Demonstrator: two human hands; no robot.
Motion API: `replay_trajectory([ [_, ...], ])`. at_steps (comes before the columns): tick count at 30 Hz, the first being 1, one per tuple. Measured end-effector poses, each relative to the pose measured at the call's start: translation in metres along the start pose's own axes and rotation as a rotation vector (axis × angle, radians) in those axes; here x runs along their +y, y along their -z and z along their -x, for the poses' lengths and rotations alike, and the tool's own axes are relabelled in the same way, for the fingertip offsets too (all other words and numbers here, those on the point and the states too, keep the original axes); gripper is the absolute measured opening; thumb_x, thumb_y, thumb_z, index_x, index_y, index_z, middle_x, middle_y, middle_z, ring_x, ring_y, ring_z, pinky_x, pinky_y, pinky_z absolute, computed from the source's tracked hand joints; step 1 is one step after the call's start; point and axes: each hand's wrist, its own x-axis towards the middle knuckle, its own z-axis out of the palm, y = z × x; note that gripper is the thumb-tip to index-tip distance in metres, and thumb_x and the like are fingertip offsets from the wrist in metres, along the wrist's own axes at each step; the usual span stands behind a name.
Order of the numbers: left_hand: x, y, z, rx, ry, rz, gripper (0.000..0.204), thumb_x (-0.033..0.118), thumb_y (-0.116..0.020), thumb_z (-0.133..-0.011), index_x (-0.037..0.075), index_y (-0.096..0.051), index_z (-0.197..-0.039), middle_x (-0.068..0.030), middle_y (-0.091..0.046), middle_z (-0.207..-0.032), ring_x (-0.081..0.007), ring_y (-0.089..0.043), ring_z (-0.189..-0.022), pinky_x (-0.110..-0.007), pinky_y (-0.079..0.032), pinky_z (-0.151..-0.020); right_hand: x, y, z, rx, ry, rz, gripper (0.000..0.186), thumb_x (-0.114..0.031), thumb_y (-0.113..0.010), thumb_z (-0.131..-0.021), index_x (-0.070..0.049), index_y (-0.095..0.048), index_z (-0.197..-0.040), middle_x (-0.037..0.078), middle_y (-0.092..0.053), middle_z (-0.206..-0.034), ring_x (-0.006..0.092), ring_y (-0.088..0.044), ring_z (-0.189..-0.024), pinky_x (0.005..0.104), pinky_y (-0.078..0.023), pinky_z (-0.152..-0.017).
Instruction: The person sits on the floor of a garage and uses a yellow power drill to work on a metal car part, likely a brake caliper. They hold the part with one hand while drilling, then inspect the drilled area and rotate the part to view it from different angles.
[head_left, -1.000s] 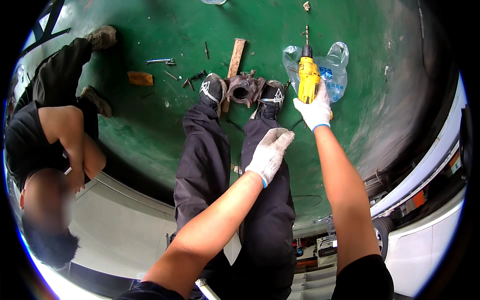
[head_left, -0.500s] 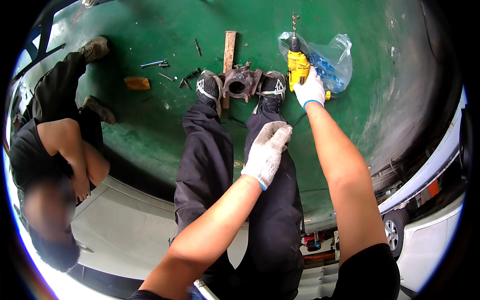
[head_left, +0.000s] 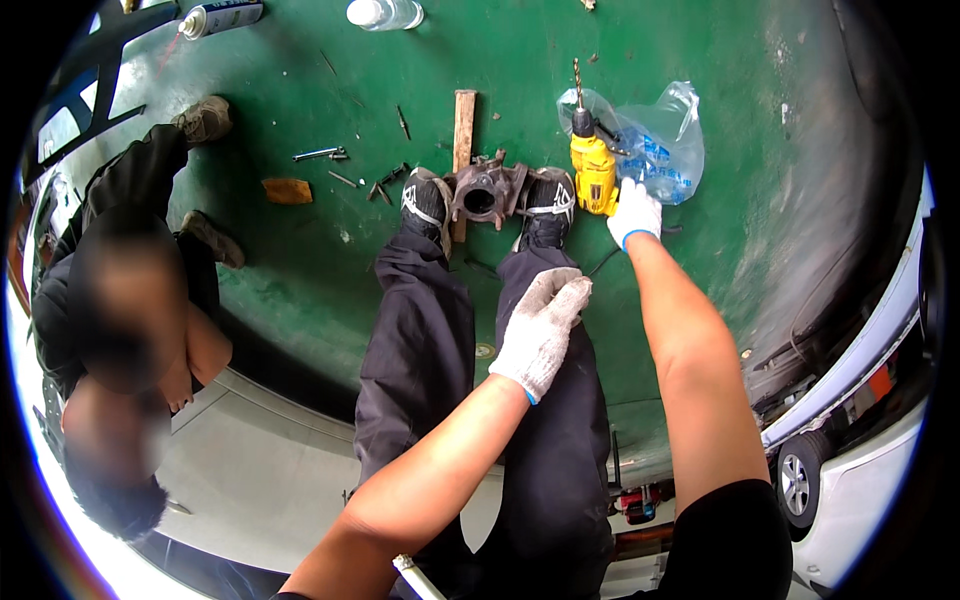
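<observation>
Yellow drill [head_left: 594, 172] sat right of metal casting [head_left: 490, 182] — right hand [head_left: 636, 210] at drill's rear, finger closure not discernible. Left hand [head_left: 545, 325] hung wearer's side of casting — fingers curled together.

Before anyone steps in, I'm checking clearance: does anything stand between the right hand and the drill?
Nothing visible does: the right hand is at the yellow drill; the plastic bag lies beside it, not between.

The yellow drill [head_left: 594, 172], its bit [head_left: 577, 84] pointing forward, is beside the right shoe [head_left: 547, 208].
</observation>
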Motion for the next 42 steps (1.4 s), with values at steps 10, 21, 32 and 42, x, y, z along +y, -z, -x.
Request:
replay_trajectory([
  [10, -0.024, 0.029, 0.018, 0.128, -0.114, 0.067, 0.03, 0.022, -0.071, -0.103, 0.005, -0.065, -0.128, -0.0023, -0.068, -0.11, -0.0118, -0.065, -0.095, -0.027, -0.051, -0.082, -0.049, 0.076, 0.051, -0.316, -0.072, -0.011, 0.073, -0.023, -0.083, -0.081, -0.002, -0.047, -0.141, 0.026, -0.068, -0.131, 0.0412, -0.068, -0.122, 0.0478, -0.056, -0.104],
  [21, 0.0, 0.126, 0.204, 0.362, -0.343, 0.369, 0.034, 0.021, -0.063, -0.108, -0.001, -0.06, -0.134, -0.0175, -0.072, -0.121, -0.0219, -0.073, -0.102, -0.032, -0.059, -0.09, -0.026, 0.159, 0.123, -0.684, 0.187, -0.538, 0.047, -0.014, -0.083, -0.077, 0.0, -0.071, -0.121, 0.008, -0.076, -0.103, 0.0175, -0.072, -0.09, 0.0361, -0.06, -0.08],
  [32, -0.05, 0.172, 0.246, 0.433, -0.373, 0.589, 0.025, 0.013, -0.062, -0.107, -0.001, -0.06, -0.128, -0.0137, -0.068, -0.111, -0.0143, -0.064, -0.09, -0.023, -0.053, -0.076, 0.003, 0.209, 0.231, -0.754, 0.001, -0.868, 0.078, -0.018, -0.083, -0.091, 0.006, -0.041, -0.153, 0.012, -0.071, -0.092, 0.0179, -0.068, -0.068, 0.0311, -0.055, -0.056],
  [42, -0.113, 0.232, 0.229, 0.449, -0.288, 0.44, 0.026, 0.02, -0.064, -0.106, 0.004, -0.066, -0.127, -0.0073, -0.074, -0.108, -0.014, -0.07, -0.09, -0.028, -0.056, -0.084, -0.044, 0.239, 0.273, -0.648, -0.03, -0.498, 0.097, -0.014, -0.079, -0.088, 0.009, -0.023, -0.163, 0.007, -0.065, -0.085, 0.014, -0.06, -0.062, 0.0291, -0.048, -0.051],
])
